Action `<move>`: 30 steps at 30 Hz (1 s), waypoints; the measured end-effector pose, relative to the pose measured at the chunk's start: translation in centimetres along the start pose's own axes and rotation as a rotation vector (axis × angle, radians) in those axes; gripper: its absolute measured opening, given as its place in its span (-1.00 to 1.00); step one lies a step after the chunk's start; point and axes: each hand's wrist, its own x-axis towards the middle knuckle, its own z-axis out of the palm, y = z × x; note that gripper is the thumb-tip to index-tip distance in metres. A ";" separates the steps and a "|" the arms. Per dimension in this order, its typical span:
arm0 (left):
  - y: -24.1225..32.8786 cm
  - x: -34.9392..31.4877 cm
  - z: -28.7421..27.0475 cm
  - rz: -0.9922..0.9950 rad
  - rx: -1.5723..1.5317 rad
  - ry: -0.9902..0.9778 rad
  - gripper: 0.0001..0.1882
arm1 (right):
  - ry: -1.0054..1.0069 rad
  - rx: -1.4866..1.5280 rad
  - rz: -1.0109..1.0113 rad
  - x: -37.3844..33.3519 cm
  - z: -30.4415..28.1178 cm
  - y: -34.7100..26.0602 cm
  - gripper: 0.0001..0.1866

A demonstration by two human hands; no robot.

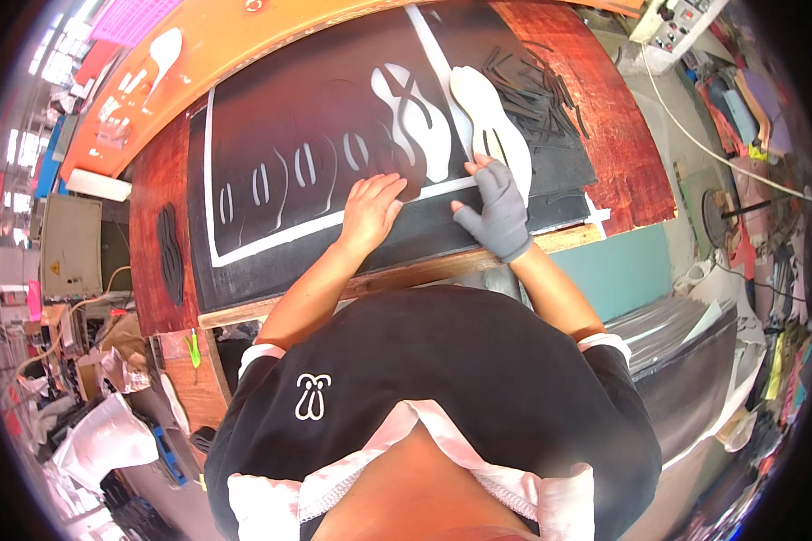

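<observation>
My bare left hand (372,213) lies with its fingers stretched out at the near edge of a black sheet (271,117). Its fingertips reach a dark sole-shaped piece (410,171), partly covered by the hand. Sole-shaped outlines with slots run in a row across the sheet, and white shows through one gap beyond my fingers. On my right hand (496,213) is a grey glove with bare fingertips; thumb and fingers are spread. Those fingertips are at the near left side of white sole-shaped pieces (489,117), apparently stacked. Whether they touch the stack I cannot tell.
Loose black strips (534,90) are heaped at the far right of the red-brown table (627,149). Dark sole-shaped pieces (169,254) lie at its left end. An orange machine beam (198,63) spans the far side. A control box (681,22) with a cable stands far right.
</observation>
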 end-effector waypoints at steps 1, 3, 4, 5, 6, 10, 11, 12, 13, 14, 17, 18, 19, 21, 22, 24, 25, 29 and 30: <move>0.2 0.2 -0.4 -0.004 -0.052 0.022 -0.58 | -0.017 0.006 -0.069 0.3 0.4 -0.7 -0.26; 0.8 0.3 -1.3 0.031 -0.134 0.026 -0.62 | -0.131 -0.083 -0.181 0.8 1.4 -1.9 -0.22; 1.2 0.2 -1.8 0.069 -0.164 0.010 -0.63 | -0.220 -0.089 -0.224 1.2 2.0 -2.3 -0.20; 1.5 0.1 -2.3 0.116 -0.195 -0.004 -0.64 | -0.236 -0.113 -0.313 1.7 2.8 -2.8 -0.33; 1.9 -0.2 -2.7 0.116 -0.221 -0.008 -0.66 | -0.311 -0.081 -0.293 2.1 3.3 -3.0 -0.43; 1.8 -2.5 -3.9 -0.089 -0.366 0.163 -0.55 | -0.332 0.072 -0.150 4.7 3.6 -3.2 -0.76; 1.5 -3.7 -4.2 -0.179 -0.458 0.185 -0.52 | -0.332 0.019 -0.004 6.0 3.3 -3.1 -0.80; 1.0 -4.8 -4.5 -0.269 -0.552 0.206 -0.50 | -0.458 0.188 0.270 7.8 1.8 -2.6 -0.77; 0.2 -5.7 -4.6 -0.517 -0.841 0.100 -0.49 | -0.461 0.255 0.362 10.6 0.8 -2.1 -0.73; -0.6 -6.6 -4.7 -0.762 -1.128 -0.021 -0.48 | -0.360 0.457 0.284 13.6 -0.4 -1.8 -0.71; -3.3 -7.5 -4.0 -1.167 -1.746 -0.198 -0.36 | -0.229 0.006 0.138 25.0 -3.2 -1.6 -0.62; -4.0 -7.3 -3.4 -1.243 -1.861 -0.208 -0.33 | -0.114 -0.027 0.195 28.4 -3.8 -1.9 -0.63; -4.6 -7.1 -2.8 -1.300 -1.988 -0.219 -0.29 | 0.008 -0.070 0.237 31.0 -4.0 -2.3 -0.63; -5.4 -6.5 -1.5 -1.350 -2.029 -0.243 -0.27 | 0.033 0.083 0.259 34.5 -3.5 -3.3 -0.53; -5.6 -6.3 -1.0 -1.361 -2.041 -0.254 -0.28 | 0.070 -0.057 0.063 34.3 -2.6 -3.7 -0.59; -6.0 -6.2 -0.3 -1.351 -2.006 -0.281 -0.30 | 0.035 -0.179 -0.144 31.1 1.4 -4.1 -0.73; -6.1 -6.3 -0.2 -1.331 -1.959 -0.295 -0.31 | 0.058 -0.290 -0.414 28.6 4.2 -4.1 -0.78; -6.0 -6.9 -0.6 -1.252 -1.897 -0.305 -0.37 | -0.839 -0.305 -0.096 15.9 11.4 -1.6 -0.55; -5.7 -7.0 -0.9 -1.260 -1.947 -0.284 -0.44 | -0.734 -0.313 -0.305 12.8 12.3 -1.0 -0.50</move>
